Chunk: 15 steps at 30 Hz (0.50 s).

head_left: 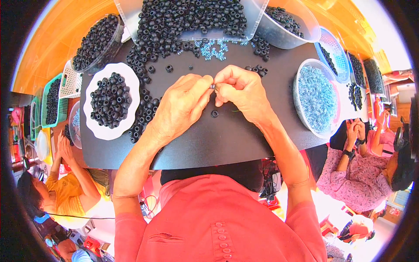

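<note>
My left hand and my right hand meet over the middle of the dark table. Between their fingertips is a small round black part with a shiny end, partly covered by the fingers. Both hands are closed in a pinch around it. Just below them a single black ring-shaped part lies on the table. To the left of my left hand, a white scalloped plate carries a heap of similar hollow black parts. Right of my right hand, a clear round tub holds many tiny bluish pieces.
A large clear bin spills black parts onto the dark tabletop. Tiny bluish pieces lie before it. More tubs stand at the back, including a clear oval one. People sit on both sides, one in a yellow shirt.
</note>
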Each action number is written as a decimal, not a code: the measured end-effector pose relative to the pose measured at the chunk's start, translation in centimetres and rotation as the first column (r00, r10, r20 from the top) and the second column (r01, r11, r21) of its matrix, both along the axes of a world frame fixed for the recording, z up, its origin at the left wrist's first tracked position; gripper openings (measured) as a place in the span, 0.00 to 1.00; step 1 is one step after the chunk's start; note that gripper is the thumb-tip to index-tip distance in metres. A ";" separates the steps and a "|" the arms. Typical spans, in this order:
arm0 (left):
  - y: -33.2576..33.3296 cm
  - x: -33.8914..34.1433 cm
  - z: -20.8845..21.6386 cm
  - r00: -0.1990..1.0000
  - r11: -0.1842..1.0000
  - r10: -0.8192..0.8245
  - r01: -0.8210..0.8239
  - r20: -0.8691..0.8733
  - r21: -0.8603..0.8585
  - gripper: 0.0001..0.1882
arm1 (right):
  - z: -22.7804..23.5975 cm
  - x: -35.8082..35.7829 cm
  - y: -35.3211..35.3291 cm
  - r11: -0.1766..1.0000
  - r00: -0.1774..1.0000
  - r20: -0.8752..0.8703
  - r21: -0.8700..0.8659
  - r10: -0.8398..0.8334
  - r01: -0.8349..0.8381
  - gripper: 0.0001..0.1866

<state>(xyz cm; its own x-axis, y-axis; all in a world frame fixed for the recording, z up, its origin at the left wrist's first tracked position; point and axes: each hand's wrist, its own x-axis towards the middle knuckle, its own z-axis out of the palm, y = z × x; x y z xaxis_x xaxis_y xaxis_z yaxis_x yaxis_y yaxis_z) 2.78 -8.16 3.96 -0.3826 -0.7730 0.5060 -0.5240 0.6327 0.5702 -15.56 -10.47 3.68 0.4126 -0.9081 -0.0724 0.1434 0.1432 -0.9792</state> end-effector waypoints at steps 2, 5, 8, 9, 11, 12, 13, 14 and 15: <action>0.0 -0.1 0.1 1.000 0.999 -0.012 0.013 0.027 -0.044 0.11 | 0.0 0.0 0.0 1.000 1.000 0.011 0.010 -0.008 0.008 0.04; 0.0 0.0 0.5 0.999 1.000 -0.029 0.029 0.046 0.001 0.09 | 0.0 0.1 0.4 0.999 0.999 0.032 -0.028 -0.027 0.028 0.04; 0.0 0.4 0.9 0.998 0.986 -0.061 0.057 0.022 0.156 0.07 | 0.5 0.3 0.6 0.993 0.999 0.000 -0.110 -0.049 0.049 0.03; 0.0 0.5 1.0 0.991 0.936 -0.085 0.116 -0.108 0.331 0.08 | 0.7 0.3 0.6 0.992 0.999 0.014 -0.120 -0.031 0.033 0.04; -0.1 0.5 1.1 0.967 0.852 -0.089 0.198 -0.239 0.485 0.10 | 0.6 0.2 0.7 0.991 0.999 0.027 -0.132 -0.020 0.023 0.04; -0.1 0.5 0.9 0.934 0.815 -0.067 0.253 -0.350 0.521 0.12 | 0.3 0.2 0.7 0.986 0.999 0.022 -0.165 -0.026 0.029 0.04; -0.2 0.5 0.8 0.890 0.775 -0.035 0.312 -0.455 0.549 0.14 | 0.1 0.3 0.7 0.980 0.999 0.018 -0.197 -0.031 0.034 0.05; -0.3 0.5 0.8 0.890 0.775 -0.037 0.313 -0.455 0.549 0.14 | -0.1 0.3 0.7 0.980 0.999 0.018 -0.197 -0.033 0.036 0.05; -0.4 0.6 0.7 0.888 0.759 -0.046 0.328 -0.457 0.562 0.15 | -0.1 0.3 0.8 0.976 0.999 0.017 -0.215 -0.036 0.038 0.04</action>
<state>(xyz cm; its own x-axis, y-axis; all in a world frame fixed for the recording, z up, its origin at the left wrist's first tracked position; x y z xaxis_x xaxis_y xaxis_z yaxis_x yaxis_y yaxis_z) 3.41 -8.55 4.68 -0.4310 -0.8979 0.0897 -0.0743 0.1344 0.9881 -15.22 -9.72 3.53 0.3780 -0.9163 0.1320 0.1575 -0.0768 -0.9845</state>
